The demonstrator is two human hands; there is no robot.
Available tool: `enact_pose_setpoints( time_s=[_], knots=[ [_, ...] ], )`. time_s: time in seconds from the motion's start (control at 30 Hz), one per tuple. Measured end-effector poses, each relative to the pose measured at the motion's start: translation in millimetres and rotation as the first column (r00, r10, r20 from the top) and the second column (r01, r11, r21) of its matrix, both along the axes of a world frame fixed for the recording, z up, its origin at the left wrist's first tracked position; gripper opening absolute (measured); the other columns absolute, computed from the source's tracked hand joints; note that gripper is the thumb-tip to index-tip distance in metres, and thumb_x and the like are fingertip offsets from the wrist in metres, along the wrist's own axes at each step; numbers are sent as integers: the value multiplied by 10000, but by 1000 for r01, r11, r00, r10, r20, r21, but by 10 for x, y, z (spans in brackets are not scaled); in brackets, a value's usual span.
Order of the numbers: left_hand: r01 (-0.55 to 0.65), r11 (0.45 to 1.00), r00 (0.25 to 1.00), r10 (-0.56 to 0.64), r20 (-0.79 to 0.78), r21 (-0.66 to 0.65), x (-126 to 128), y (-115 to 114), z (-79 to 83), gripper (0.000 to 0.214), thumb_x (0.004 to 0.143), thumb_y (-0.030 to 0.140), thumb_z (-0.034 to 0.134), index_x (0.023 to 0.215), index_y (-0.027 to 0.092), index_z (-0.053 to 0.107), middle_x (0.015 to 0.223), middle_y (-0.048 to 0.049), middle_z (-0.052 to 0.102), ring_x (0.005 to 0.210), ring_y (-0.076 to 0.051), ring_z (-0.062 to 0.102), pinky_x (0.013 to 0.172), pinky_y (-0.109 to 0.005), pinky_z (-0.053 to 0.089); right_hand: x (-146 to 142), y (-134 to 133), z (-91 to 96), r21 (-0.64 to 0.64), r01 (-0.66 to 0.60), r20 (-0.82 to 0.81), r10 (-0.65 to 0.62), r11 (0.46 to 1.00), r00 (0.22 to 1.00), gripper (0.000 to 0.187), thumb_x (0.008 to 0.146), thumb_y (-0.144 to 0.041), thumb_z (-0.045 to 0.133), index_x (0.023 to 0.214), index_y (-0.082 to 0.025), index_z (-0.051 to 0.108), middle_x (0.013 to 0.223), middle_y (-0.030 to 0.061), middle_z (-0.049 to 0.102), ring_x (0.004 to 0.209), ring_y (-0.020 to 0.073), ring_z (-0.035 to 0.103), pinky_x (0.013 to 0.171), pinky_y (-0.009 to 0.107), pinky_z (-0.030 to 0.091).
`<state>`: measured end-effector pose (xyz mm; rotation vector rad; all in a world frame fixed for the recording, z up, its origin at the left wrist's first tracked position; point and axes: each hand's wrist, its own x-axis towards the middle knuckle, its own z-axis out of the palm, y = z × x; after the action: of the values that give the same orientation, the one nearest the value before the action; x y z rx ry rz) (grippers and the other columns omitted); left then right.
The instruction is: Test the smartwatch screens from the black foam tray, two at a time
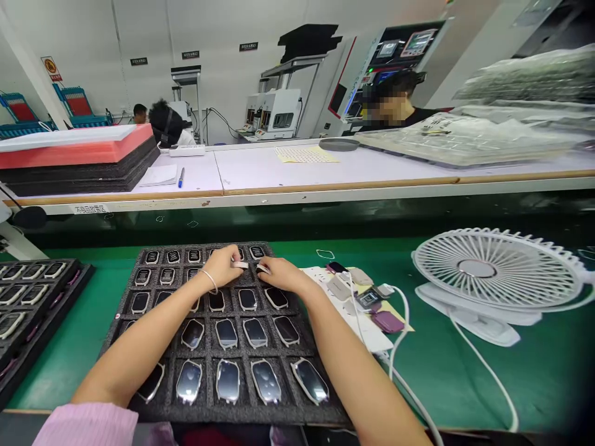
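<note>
My left hand (pixel 222 265) and my right hand (pixel 281 274) reach over the far rows of a black foam tray (pixel 232 414). Rows of glossy rounded-rectangle watch-shaped glass parts (pixel 227 333) sit in its pockets. The fingertips of my left hand pinch a small white tab (pixel 240 264). My right fingertips pinch a similar white tab (pixel 263 269), right above a dark part in the tray. A thin bangle circles my left wrist. My hands and forearms hide several pockets.
A second black tray (pixel 41 296) of similar parts lies to the left. A white desk fan (pixel 476 269) stands at the right. Papers with small pouches and a white cable (pixel 400 328) lie between. A raised bench runs beyond, with a seated person (pixel 400 102) behind it.
</note>
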<state>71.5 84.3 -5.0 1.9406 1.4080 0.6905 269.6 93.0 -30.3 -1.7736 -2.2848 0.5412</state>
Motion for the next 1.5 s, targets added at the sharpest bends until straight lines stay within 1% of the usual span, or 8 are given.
enact_pose_setpoints(
  time_s=[0.1, 0.23, 0.3, 0.4, 0.5, 0.8, 1.17, 1.5],
  knots=[
    [-28, 995, 977, 47, 207, -93, -270, -25, 130, 162, 726, 162, 733, 813, 173, 597, 829, -30, 692, 688, -153, 647, 672, -301, 534, -40, 5, -15, 16, 24, -136, -21, 1000, 990, 40, 827, -163, 614, 864, -177, 607, 897, 117, 719, 920, 276, 679, 756, 304, 449],
    [-91, 973, 896, 172, 409, -211, -630, -99, 173, 228, 840, 349, 656, 951, 152, 631, 696, -25, 660, 552, -114, 621, 551, -246, 511, -244, -25, 15, -3, 24, -423, -23, 1000, 906, 212, 986, -260, 398, 1131, -177, 529, 994, 109, 731, 770, 196, 714, 694, 301, 503],
    [-116, 963, 857, 220, 465, -242, -758, -147, 139, 289, 805, 396, 692, 939, 148, 631, 655, -4, 621, 503, -88, 569, 508, -219, 472, -400, -51, 43, -151, -43, -711, -79, 988, 698, 247, 1007, -301, 378, 1180, -176, 501, 1023, 112, 734, 688, 158, 703, 643, 284, 513],
    [-141, 958, 823, 254, 508, -250, -867, -205, 56, 352, 682, 352, 795, 903, 146, 614, 649, 29, 575, 469, -59, 488, 465, -198, 407, -626, -87, 97, -384, -279, -917, -327, 880, 229, 237, 947, -278, 546, 1155, -165, 552, 988, 111, 745, 649, 140, 697, 622, 269, 524],
    [-187, 960, 810, 271, 521, -210, -898, -232, -23, 353, 666, 281, 785, 931, 157, 588, 691, 37, 573, 486, -57, 466, 474, -205, 393, -795, -114, 152, -396, -424, -912, -404, 815, 74, 313, 852, -188, 697, 1154, -168, 618, 932, 74, 751, 705, 151, 722, 667, 269, 552],
    [-271, 962, 847, 228, 480, 21, -830, -340, -246, 291, 693, 179, 667, 951, 192, 533, 912, -13, 603, 868, -172, 570, 857, -338, 431, -980, -254, 1, -308, -536, -937, -347, 786, 31, 542, 695, -293, 886, 1180, -218, 657, 852, 0, 724, 685, 135, 728, 678, 242, 561],
    [-220, 972, 897, 168, 408, 84, -833, -459, -327, 271, 751, 229, 602, 994, 205, 485, 975, -33, 576, 940, -201, 555, 891, -365, 418, -957, -313, -144, -261, -609, -959, -272, 749, 76, 552, 780, -348, 825, 1270, -227, 600, 909, 18, 714, 776, 150, 733, 718, 268, 567],
    [-253, 967, 874, 210, 439, 41, -815, -496, -334, 317, 731, 217, 625, 1018, 208, 493, 982, -34, 592, 945, -205, 583, 892, -372, 432, -956, -310, -140, -292, -602, -934, -357, 743, 12, 525, 765, -310, 839, 1233, -218, 622, 984, 23, 725, 776, 140, 739, 753, 263, 571]
  ],
)
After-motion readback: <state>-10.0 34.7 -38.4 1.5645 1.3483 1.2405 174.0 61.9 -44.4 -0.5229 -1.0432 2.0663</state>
